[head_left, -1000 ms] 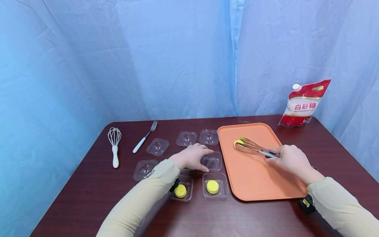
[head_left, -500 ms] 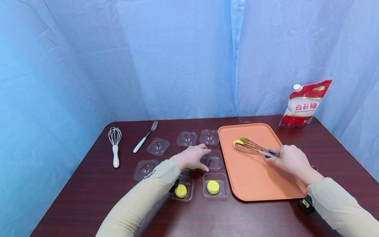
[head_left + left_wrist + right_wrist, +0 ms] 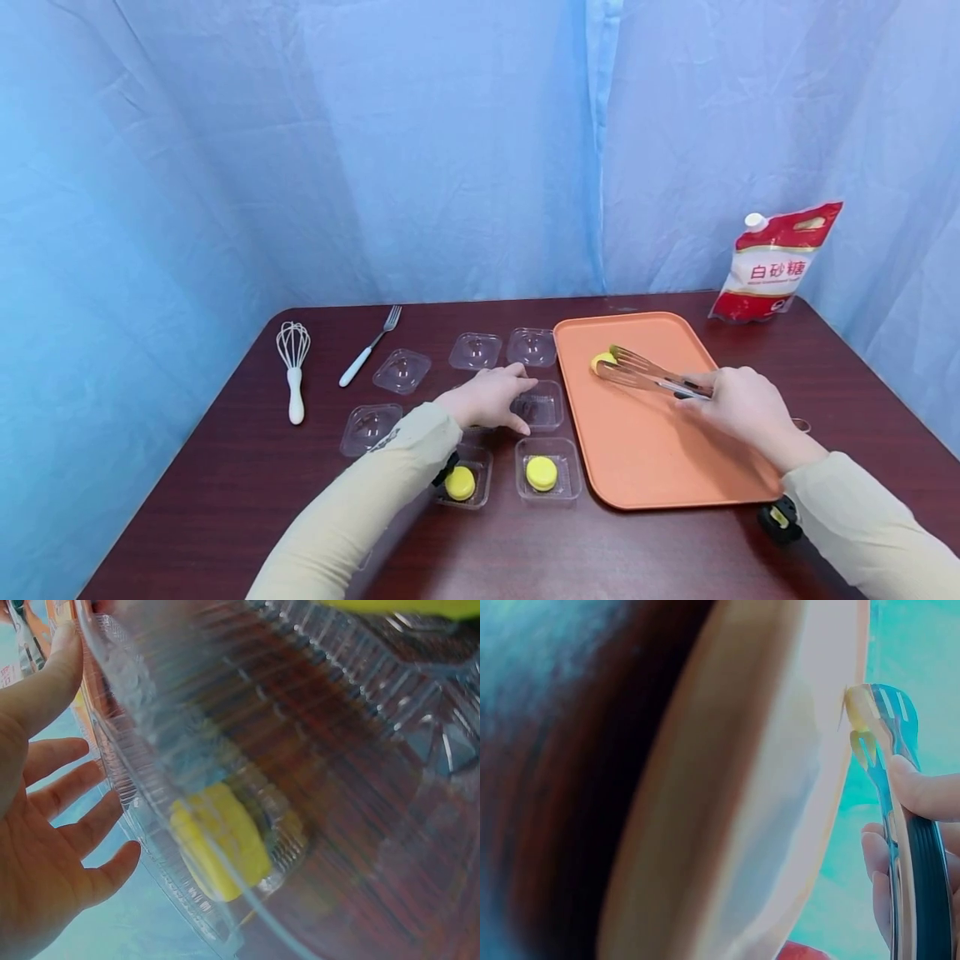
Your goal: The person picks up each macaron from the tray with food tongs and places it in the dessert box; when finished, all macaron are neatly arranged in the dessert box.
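My right hand [image 3: 742, 408] grips metal tongs [image 3: 624, 377] with slotted heads, low over the orange tray [image 3: 675, 467]. At the heads is a yellow macaron [image 3: 602, 361]; the right wrist view shows the macaron [image 3: 858, 709] right between the tips. My left hand [image 3: 487, 397] lies with its fingers spread and slightly bent at the left edge of a clear plastic box [image 3: 542, 408] with nothing inside. Nearer me, two clear boxes each hold a yellow macaron [image 3: 542, 473]. Another box, with yellow showing through, is mostly hidden under the left hand.
Several clear lids [image 3: 401, 371] lie behind and left of the boxes. A white fork [image 3: 367, 354] and a white whisk [image 3: 295, 375] lie at the left. A red and white sugar pouch [image 3: 772, 267] stands at the back right, before a blue curtain [image 3: 450, 167].
Hardly anything differs. Both hands and the tongs keep nearly the same place, while the head view drifts very slightly.
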`<state>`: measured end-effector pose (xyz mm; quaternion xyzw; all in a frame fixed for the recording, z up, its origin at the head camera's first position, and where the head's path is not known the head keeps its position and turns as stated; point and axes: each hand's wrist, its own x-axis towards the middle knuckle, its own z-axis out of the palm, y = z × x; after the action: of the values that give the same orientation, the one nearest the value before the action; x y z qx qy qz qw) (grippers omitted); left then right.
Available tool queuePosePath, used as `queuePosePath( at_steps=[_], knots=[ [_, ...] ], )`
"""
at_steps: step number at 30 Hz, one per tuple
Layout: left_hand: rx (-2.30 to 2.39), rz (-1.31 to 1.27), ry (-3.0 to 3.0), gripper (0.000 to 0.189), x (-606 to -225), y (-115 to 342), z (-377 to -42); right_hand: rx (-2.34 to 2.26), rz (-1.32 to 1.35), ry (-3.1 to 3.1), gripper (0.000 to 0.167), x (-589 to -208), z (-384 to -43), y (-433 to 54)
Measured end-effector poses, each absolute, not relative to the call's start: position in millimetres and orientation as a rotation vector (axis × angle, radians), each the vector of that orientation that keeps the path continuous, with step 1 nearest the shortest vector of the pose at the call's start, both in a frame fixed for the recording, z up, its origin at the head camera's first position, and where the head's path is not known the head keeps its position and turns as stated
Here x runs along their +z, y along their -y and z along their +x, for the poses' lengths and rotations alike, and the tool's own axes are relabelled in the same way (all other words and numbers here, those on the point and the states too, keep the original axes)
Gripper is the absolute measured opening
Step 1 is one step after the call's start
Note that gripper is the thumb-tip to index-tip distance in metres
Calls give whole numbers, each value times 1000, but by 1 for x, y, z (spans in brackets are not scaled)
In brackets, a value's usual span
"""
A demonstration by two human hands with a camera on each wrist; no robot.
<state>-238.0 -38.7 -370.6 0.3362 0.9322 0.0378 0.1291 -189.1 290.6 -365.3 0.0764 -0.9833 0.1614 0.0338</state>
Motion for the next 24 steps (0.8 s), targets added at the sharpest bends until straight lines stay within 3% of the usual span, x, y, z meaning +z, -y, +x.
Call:
queuePosePath(
  at_steps=[14,24],
  knots=[
    [134,965,-2694,74,-367,38,-239,532,225,3008,49,-361,-189,-288],
    [139,944,-2683,74,-368,38,-237,553,247,3016,55,-365,-207,-273]
  ],
)
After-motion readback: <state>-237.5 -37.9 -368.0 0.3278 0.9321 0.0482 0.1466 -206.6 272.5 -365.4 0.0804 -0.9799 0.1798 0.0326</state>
